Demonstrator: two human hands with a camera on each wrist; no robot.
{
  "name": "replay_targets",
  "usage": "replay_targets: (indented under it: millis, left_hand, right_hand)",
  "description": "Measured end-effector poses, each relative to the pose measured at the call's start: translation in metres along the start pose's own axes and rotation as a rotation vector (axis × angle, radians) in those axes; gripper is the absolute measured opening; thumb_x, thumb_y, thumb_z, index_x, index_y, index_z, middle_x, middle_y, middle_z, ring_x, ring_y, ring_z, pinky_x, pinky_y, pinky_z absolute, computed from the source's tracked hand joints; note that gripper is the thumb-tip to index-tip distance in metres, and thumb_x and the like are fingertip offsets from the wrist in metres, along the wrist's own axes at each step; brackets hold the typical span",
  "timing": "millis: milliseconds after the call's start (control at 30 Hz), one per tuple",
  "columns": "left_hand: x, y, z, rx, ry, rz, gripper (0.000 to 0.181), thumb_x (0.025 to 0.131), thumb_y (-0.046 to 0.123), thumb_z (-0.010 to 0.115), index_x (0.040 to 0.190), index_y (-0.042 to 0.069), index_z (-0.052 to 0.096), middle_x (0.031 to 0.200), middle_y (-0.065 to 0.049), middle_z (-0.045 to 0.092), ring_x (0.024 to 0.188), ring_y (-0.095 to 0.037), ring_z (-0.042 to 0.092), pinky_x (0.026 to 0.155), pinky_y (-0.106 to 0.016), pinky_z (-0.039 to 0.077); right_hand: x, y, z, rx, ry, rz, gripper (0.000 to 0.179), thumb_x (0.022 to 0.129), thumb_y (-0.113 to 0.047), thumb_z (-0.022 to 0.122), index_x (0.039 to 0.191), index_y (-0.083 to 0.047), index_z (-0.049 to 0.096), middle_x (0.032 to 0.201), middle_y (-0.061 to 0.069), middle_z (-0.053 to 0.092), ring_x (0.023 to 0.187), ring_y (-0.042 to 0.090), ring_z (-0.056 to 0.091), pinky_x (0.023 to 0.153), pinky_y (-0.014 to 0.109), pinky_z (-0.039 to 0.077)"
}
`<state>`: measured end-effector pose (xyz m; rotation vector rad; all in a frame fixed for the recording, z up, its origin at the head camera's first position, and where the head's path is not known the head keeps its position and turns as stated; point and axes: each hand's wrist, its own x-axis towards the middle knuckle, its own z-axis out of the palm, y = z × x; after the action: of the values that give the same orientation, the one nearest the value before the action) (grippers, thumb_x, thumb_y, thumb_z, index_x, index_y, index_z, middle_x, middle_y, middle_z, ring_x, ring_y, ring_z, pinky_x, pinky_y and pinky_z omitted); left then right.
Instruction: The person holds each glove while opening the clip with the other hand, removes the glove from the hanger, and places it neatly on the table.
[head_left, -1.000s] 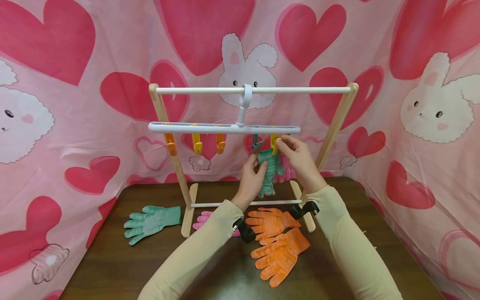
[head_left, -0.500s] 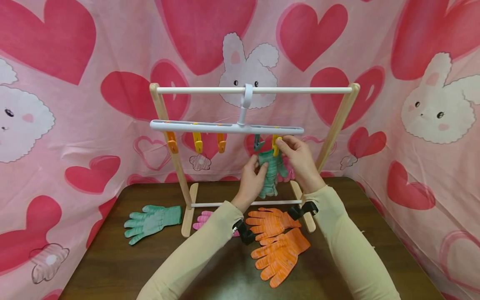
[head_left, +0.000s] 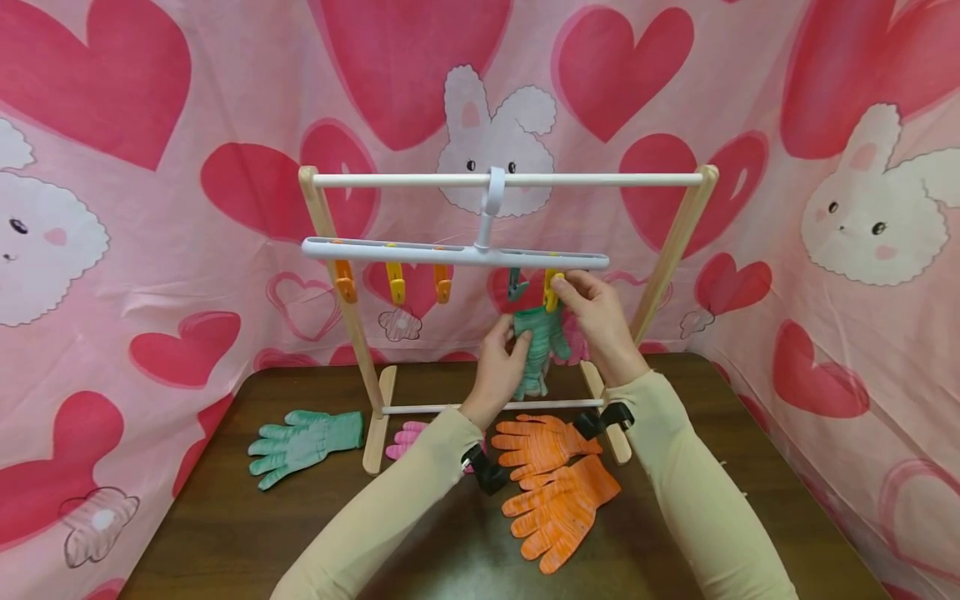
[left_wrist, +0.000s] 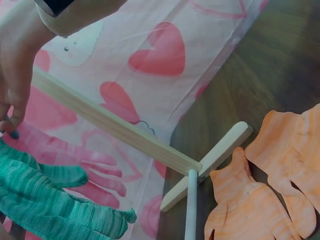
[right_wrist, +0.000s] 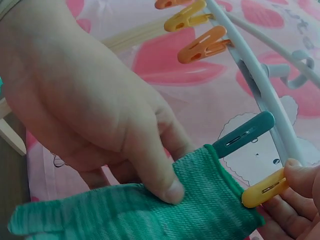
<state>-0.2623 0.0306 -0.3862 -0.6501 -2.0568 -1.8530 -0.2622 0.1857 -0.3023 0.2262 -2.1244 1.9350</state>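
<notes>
My left hand (head_left: 498, 364) pinches a green knit glove (head_left: 534, 346) near its cuff, and the glove hangs fingers-down below the hanger. In the right wrist view the thumb of that hand lies across the glove's cuff (right_wrist: 200, 175). With thumb and fingers, my right hand (head_left: 600, 321) pinches a yellow clothespin (right_wrist: 265, 188) at the hanger's right part. The clothespin's tip meets the cuff's edge; whether it grips the cloth I cannot tell. A dark green clothespin (head_left: 516, 283) hangs just left of it. Behind, a pink glove (left_wrist: 95, 165) hangs, partly hidden.
The white hanger (head_left: 450, 252) hooks onto a wooden-legged rack's top bar (head_left: 600, 180), with orange and yellow clothespins (head_left: 396, 283) on its left. On the table (head_left: 247, 542) lie a green glove (head_left: 303, 446), two orange gloves (head_left: 558, 508) and a partly hidden pink glove (head_left: 405, 437).
The hanger has shifted slightly right. My left hand has lowered a little with the green glove, while my right hand stays on the yellow clothespin.
</notes>
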Motion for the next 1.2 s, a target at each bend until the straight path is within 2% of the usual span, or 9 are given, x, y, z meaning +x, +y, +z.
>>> replay_targets:
  millis: [100, 200, 300, 433, 633, 733, 933, 1033, 1200]
  left_hand:
    - [-0.003, -0.002, -0.003, 0.023, 0.012, -0.018, 0.007, 0.106, 0.008, 0.057, 0.109, 0.002, 0.06, 0.07, -0.006, 0.051, 0.063, -0.014, 0.044, 0.064, -0.027, 0.038]
    - [-0.007, -0.006, -0.007, 0.034, 0.028, -0.04, 0.015, 0.106, 0.009, 0.058, 0.119, 0.003, 0.064, 0.084, -0.01, 0.068, 0.073, -0.012, 0.053, 0.069, -0.026, 0.043]
    - [-0.012, -0.01, -0.012, 0.029, 0.039, -0.059, 0.019, 0.106, 0.009, 0.058, 0.123, 0.003, 0.064, 0.098, -0.013, 0.074, 0.078, -0.011, 0.056, 0.073, -0.026, 0.045]
    - [-0.017, -0.016, -0.018, 0.024, 0.054, -0.063, 0.02, 0.105, 0.007, 0.059, 0.124, 0.003, 0.065, 0.101, -0.015, 0.074, 0.075, -0.013, 0.053, 0.071, -0.026, 0.044]
    - [-0.024, -0.023, -0.027, 0.042, 0.073, -0.089, 0.02, 0.104, 0.006, 0.06, 0.123, 0.003, 0.065, 0.102, -0.015, 0.074, 0.076, -0.015, 0.053, 0.072, -0.026, 0.043]
    - [-0.027, -0.027, -0.032, 0.064, 0.081, -0.101, 0.02, 0.104, 0.007, 0.06, 0.123, 0.003, 0.064, 0.102, -0.015, 0.074, 0.076, -0.014, 0.053, 0.072, -0.026, 0.043]
    - [-0.033, -0.033, -0.042, 0.088, 0.097, -0.096, 0.018, 0.104, 0.008, 0.061, 0.121, 0.004, 0.066, 0.102, -0.014, 0.076, 0.076, -0.013, 0.055, 0.072, -0.026, 0.044]
    - [-0.035, -0.033, -0.048, 0.09, 0.099, -0.092, 0.018, 0.104, 0.009, 0.061, 0.121, 0.005, 0.066, 0.102, -0.013, 0.077, 0.078, -0.014, 0.057, 0.073, -0.026, 0.045]
    - [-0.042, -0.029, -0.056, 0.087, 0.089, -0.098, 0.021, 0.104, 0.009, 0.062, 0.124, 0.007, 0.067, 0.108, -0.011, 0.077, 0.086, -0.015, 0.061, 0.076, -0.028, 0.047]
  right_hand:
    - [0.0, -0.001, 0.0, -0.008, 0.0, 0.003, 0.039, 0.107, -0.019, 0.06, 0.135, 0.008, 0.061, 0.113, -0.001, 0.068, 0.109, 0.013, 0.057, 0.107, 0.035, 0.043]
    - [-0.001, -0.001, -0.001, -0.02, -0.004, 0.014, 0.04, 0.107, -0.02, 0.06, 0.137, 0.006, 0.06, 0.121, 0.005, 0.067, 0.113, 0.014, 0.057, 0.112, 0.038, 0.04]
    - [-0.003, -0.001, -0.003, -0.027, -0.014, 0.024, 0.043, 0.107, -0.022, 0.06, 0.141, 0.004, 0.059, 0.129, 0.011, 0.065, 0.118, 0.016, 0.056, 0.116, 0.042, 0.037]
    - [-0.003, 0.0, -0.004, -0.033, -0.026, 0.024, 0.045, 0.108, -0.024, 0.059, 0.144, 0.003, 0.057, 0.132, 0.014, 0.063, 0.118, 0.015, 0.055, 0.116, 0.043, 0.037]
    - [-0.002, 0.003, -0.007, -0.022, -0.012, 0.016, 0.044, 0.108, -0.022, 0.058, 0.144, 0.004, 0.056, 0.115, -0.004, 0.066, 0.104, 0.009, 0.058, 0.099, 0.038, 0.044]
    - [-0.002, 0.003, -0.007, -0.014, -0.005, 0.005, 0.045, 0.108, -0.023, 0.058, 0.144, 0.004, 0.056, 0.111, -0.009, 0.066, 0.104, 0.009, 0.058, 0.1, 0.038, 0.044]
    - [-0.003, 0.005, -0.009, -0.001, 0.014, -0.004, 0.044, 0.108, -0.024, 0.058, 0.144, 0.001, 0.056, 0.122, 0.002, 0.065, 0.111, 0.013, 0.058, 0.111, 0.042, 0.042]
    - [-0.003, 0.006, -0.01, -0.004, 0.015, -0.017, 0.045, 0.108, -0.025, 0.059, 0.145, 0.001, 0.056, 0.124, 0.005, 0.065, 0.111, 0.013, 0.059, 0.11, 0.04, 0.044]
    - [-0.006, 0.007, -0.011, -0.018, 0.012, -0.032, 0.045, 0.107, -0.027, 0.06, 0.141, 0.002, 0.058, 0.115, -0.002, 0.067, 0.106, 0.013, 0.061, 0.102, 0.035, 0.049]
